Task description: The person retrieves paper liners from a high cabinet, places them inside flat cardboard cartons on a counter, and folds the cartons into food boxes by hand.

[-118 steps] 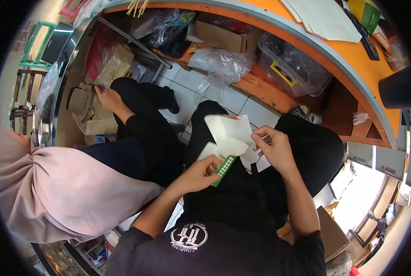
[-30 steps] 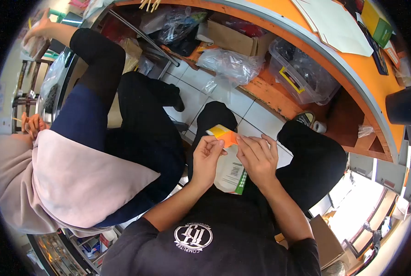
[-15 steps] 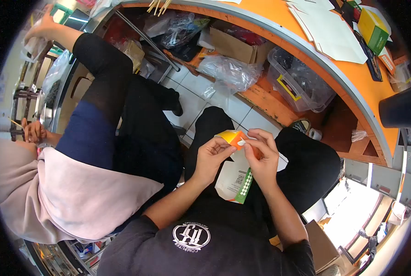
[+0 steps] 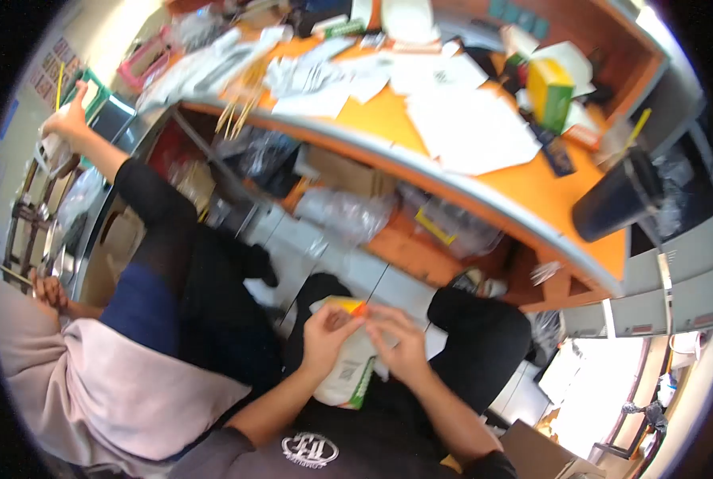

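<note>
A partly folded cardboard box (image 4: pixel 344 382), white with a printed code and a green patterned edge, rests on my lap between my hands. Its yellow-and-orange flap (image 4: pixel 344 306) is at the top. My left hand (image 4: pixel 323 342) pinches the flap from the left side. My right hand (image 4: pixel 400 345) has its thumb and fingers at the orange corner, closed on the same box. The picture is blurred, and the fingers hide part of the folded end.
An orange table (image 4: pixel 372 132) stands ahead with white card sheets (image 4: pixel 476 132), wooden sticks (image 4: pixel 237 112), a yellow-green box (image 4: pixel 549 94) and a black cup (image 4: pixel 618 195). A plastic bin (image 4: pixel 452 227) sits beneath. Another person (image 4: pixel 133 359) sits close on my left, one arm stretched forward.
My view has tilted up, so more tabletop shows and my hands appear lower and further left. Both hands stay on the box, their fingers slightly shifted around the orange corner.
</note>
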### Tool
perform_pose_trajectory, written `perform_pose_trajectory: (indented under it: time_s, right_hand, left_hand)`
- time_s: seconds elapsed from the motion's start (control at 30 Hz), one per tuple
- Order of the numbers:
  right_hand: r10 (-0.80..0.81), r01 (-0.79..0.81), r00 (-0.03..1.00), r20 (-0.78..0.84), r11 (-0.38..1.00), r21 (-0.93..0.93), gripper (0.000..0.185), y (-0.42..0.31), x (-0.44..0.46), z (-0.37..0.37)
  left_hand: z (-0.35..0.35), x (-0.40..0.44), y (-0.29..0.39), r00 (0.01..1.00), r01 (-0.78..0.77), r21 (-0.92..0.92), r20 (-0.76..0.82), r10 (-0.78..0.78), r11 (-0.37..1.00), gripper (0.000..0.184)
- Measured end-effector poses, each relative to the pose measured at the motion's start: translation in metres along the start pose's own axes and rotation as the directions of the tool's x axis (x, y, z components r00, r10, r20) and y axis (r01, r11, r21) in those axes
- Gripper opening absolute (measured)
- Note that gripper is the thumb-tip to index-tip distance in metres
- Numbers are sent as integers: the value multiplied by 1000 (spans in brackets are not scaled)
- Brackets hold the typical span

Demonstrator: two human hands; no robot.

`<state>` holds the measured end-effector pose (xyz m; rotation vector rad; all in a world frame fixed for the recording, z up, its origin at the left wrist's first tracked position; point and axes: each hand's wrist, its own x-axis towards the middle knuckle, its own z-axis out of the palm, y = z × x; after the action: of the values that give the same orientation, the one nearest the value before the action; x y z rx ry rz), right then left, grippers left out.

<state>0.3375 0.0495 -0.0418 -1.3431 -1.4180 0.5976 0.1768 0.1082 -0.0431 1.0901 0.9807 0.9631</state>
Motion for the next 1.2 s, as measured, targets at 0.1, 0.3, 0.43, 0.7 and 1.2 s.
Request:
perform_pose_trajectory:
  time_s: [0.1, 0.3, 0.43, 0.7, 1.2]
  right_hand:
    - [-5, 5, 1000, -18, 1000, 2, 19, -10, 3, -6]
    - [67, -66, 994, -90, 998, 6, 17, -16, 4, -9]
    - [298, -241, 952, -65, 865, 439, 13, 5, -2, 6]
    - [274, -266, 962, 4, 930, 254, 12, 0, -4, 9]
    - [12, -12, 1000, -4, 991, -134, 2, -60, 38, -9]
  left_hand:
    - [-12, 8, -3, 994, -94, 108, 69, 87, 990, 22]
    - [-2, 13, 20, 966, -233, 240, 172, 195, 942, 22]
    - [-6, 12, 12, 967, -247, 293, 129, 218, 924, 22]
    - [-14, 8, 9, 977, -198, 228, 125, 173, 953, 22]
    - [-18, 2, 52, 998, 69, -30, -11, -69, 997, 38]
